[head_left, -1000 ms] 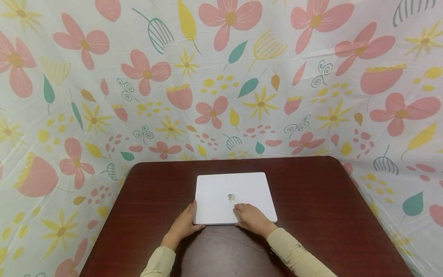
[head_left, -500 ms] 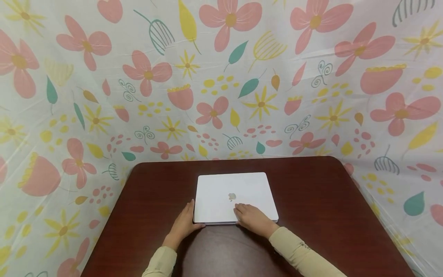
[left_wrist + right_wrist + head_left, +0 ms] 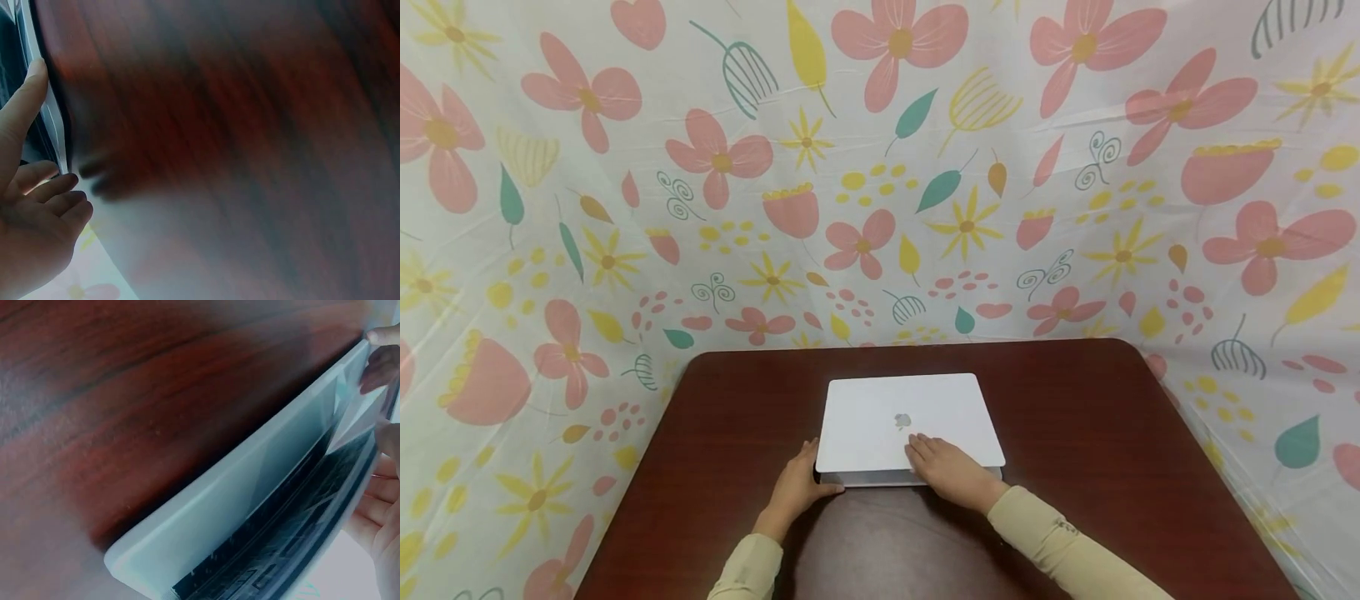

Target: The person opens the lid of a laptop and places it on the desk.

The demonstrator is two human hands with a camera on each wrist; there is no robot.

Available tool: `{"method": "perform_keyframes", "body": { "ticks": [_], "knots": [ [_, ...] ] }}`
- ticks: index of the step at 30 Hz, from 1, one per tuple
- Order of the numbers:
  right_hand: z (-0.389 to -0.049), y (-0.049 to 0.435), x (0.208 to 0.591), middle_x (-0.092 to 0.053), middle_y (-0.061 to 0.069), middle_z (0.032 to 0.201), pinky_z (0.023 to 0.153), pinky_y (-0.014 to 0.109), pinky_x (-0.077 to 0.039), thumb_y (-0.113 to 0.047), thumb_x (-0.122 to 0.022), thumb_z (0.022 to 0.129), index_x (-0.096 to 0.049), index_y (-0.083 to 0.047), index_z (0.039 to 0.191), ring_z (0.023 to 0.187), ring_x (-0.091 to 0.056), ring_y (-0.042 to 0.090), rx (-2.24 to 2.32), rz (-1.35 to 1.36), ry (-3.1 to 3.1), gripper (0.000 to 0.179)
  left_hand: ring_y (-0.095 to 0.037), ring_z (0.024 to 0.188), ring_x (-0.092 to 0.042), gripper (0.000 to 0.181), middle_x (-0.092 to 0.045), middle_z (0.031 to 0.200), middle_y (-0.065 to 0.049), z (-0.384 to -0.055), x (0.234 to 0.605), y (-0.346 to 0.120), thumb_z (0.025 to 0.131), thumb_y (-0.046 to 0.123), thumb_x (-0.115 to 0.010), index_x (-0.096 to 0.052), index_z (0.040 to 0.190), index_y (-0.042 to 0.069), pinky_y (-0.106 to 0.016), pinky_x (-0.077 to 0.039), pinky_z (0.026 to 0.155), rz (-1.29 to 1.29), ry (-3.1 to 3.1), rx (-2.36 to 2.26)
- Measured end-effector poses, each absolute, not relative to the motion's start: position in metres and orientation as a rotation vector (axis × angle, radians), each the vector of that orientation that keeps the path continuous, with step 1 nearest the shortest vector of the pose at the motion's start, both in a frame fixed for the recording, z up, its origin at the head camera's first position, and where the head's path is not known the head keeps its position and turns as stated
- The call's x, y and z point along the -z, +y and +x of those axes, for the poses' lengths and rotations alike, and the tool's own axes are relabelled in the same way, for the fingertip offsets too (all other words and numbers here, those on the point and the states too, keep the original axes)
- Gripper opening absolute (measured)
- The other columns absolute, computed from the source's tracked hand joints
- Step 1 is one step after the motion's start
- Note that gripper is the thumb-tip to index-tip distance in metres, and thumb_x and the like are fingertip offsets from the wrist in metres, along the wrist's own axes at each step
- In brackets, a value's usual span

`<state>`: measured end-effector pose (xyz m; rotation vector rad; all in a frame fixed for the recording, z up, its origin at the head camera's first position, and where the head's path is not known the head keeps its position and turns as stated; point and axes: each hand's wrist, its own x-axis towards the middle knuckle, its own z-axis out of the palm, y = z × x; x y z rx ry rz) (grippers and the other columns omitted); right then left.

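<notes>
A silver laptop with an apple logo lies on the table, its front edge towards me. Its lid is raised a little at the front. Through the gap, the right wrist view shows the pale palm rest and dark keys. My right hand pinches the lid's front edge, thumb underneath and fingers on top. At the front left corner, my left hand holds the base; its thumb lies against the front edge and the fingers along the left side. Most of the keyboard and screen stays hidden from the head view.
The laptop stands on a dark red-brown wooden table with rounded far corners. A white cloth printed with flowers and leaves hangs behind the table and along both sides.
The laptop lay closed a second ago. Its lid's front edge has since risen with my right hand, opening a gap above the base. My left hand has stayed at the left corner.
</notes>
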<state>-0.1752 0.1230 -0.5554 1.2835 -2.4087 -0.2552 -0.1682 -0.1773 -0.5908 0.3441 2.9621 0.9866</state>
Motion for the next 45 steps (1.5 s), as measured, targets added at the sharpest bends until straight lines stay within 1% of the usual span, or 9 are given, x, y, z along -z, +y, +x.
{"method": "perform_keyframes", "body": {
  "ticks": [4, 8, 10, 12, 17, 22, 27, 37, 45],
  "knots": [
    [-0.176, 0.123, 0.550, -0.062, 0.017, 0.122, 0.090, 0.035, -0.052, -0.020, -0.050, 0.101, -0.060, 0.003, 0.122, 0.112, -0.061, 0.026, 0.240, 1.283, -2.391, 0.034, -0.047, 0.131, -0.038, 0.093, -0.043, 0.141, -0.029, -0.168, 0.592, -0.178, 0.067, 0.031, -0.088, -0.044, 0.144, 0.004, -0.057, -0.039, 0.101, 0.329, 2.971, -0.982],
    [-0.179, 0.123, 0.547, -0.063, 0.018, 0.119, 0.089, 0.036, -0.052, -0.018, -0.021, 0.106, -0.059, 0.004, 0.120, 0.109, -0.062, 0.027, 0.224, 1.292, -2.363, 0.046, -0.048, 0.120, -0.051, 0.093, -0.045, 0.133, -0.038, -0.169, 0.593, -0.178, 0.067, 0.033, -0.088, -0.044, 0.137, -0.010, -0.053, -0.047, 0.093, 0.287, 2.978, -0.962],
    [-0.181, 0.123, 0.545, -0.063, 0.018, 0.118, 0.088, 0.037, -0.052, -0.018, -0.017, 0.105, -0.058, 0.004, 0.119, 0.107, -0.063, 0.027, 0.210, 1.295, -2.359, 0.049, -0.048, 0.113, -0.055, 0.092, -0.046, 0.130, -0.041, -0.168, 0.592, -0.177, 0.067, 0.033, -0.088, -0.046, 0.134, -0.015, -0.052, -0.050, 0.088, 0.293, 2.984, -0.959],
    [-0.183, 0.123, 0.540, -0.063, 0.018, 0.117, 0.087, 0.038, -0.052, -0.017, -0.023, 0.105, -0.058, 0.004, 0.119, 0.106, -0.063, 0.027, 0.189, 1.295, -2.369, 0.043, -0.047, 0.112, -0.056, 0.091, -0.047, 0.129, -0.040, -0.168, 0.591, -0.177, 0.068, 0.032, -0.087, -0.046, 0.133, -0.015, -0.051, -0.051, 0.087, 0.317, 2.983, -0.970],
    [-0.189, 0.121, 0.527, -0.063, 0.017, 0.115, 0.087, 0.038, -0.052, -0.014, -0.053, 0.098, -0.057, 0.005, 0.119, 0.106, -0.062, 0.027, 0.157, 1.289, -2.425, 0.029, -0.043, 0.109, -0.059, 0.089, -0.057, 0.123, -0.033, -0.166, 0.588, -0.176, 0.069, 0.028, -0.087, -0.044, 0.137, -0.010, -0.050, -0.052, 0.085, 0.368, 2.971, -0.999],
    [-0.195, 0.120, 0.518, -0.064, 0.015, 0.108, 0.083, 0.036, -0.053, -0.011, -0.062, 0.091, -0.058, 0.004, 0.116, 0.099, -0.064, 0.024, 0.111, 1.299, -2.452, 0.029, -0.044, 0.114, -0.056, 0.083, -0.056, 0.126, -0.032, -0.166, 0.587, -0.176, 0.071, 0.029, -0.085, -0.048, 0.134, -0.008, -0.051, -0.050, 0.088, 0.335, 2.952, -0.975],
    [-0.201, 0.118, 0.509, -0.066, 0.012, 0.100, 0.077, 0.036, -0.054, -0.010, -0.061, 0.092, -0.059, 0.002, 0.110, 0.092, -0.065, 0.022, -0.017, 1.285, -2.488, 0.022, -0.048, 0.118, -0.051, 0.079, -0.048, 0.133, -0.035, -0.166, 0.587, -0.176, 0.071, 0.030, -0.085, -0.052, 0.133, -0.006, -0.055, -0.048, 0.090, 0.321, 2.942, -0.969],
    [-0.216, 0.116, 0.483, -0.066, 0.006, 0.087, 0.072, 0.039, -0.053, -0.011, -0.054, 0.097, -0.061, -0.001, 0.105, 0.079, -0.064, 0.021, -0.201, 1.277, -2.637, 0.015, -0.047, 0.121, -0.049, 0.078, -0.049, 0.136, -0.028, -0.168, 0.587, -0.173, 0.070, 0.028, -0.086, -0.053, 0.133, -0.005, -0.054, -0.048, 0.091, 0.301, 2.950, -0.921],
    [-0.231, 0.118, 0.461, -0.066, 0.010, 0.099, 0.081, 0.040, -0.053, -0.014, -0.050, 0.101, -0.062, 0.003, 0.116, 0.088, -0.065, 0.022, -0.392, 1.280, -2.834, 0.026, -0.046, 0.125, -0.046, 0.079, -0.051, 0.135, -0.027, -0.169, 0.588, -0.172, 0.069, 0.027, -0.087, -0.053, 0.132, -0.006, -0.053, -0.046, 0.094, 0.293, 2.954, -0.902]
  ]
}}
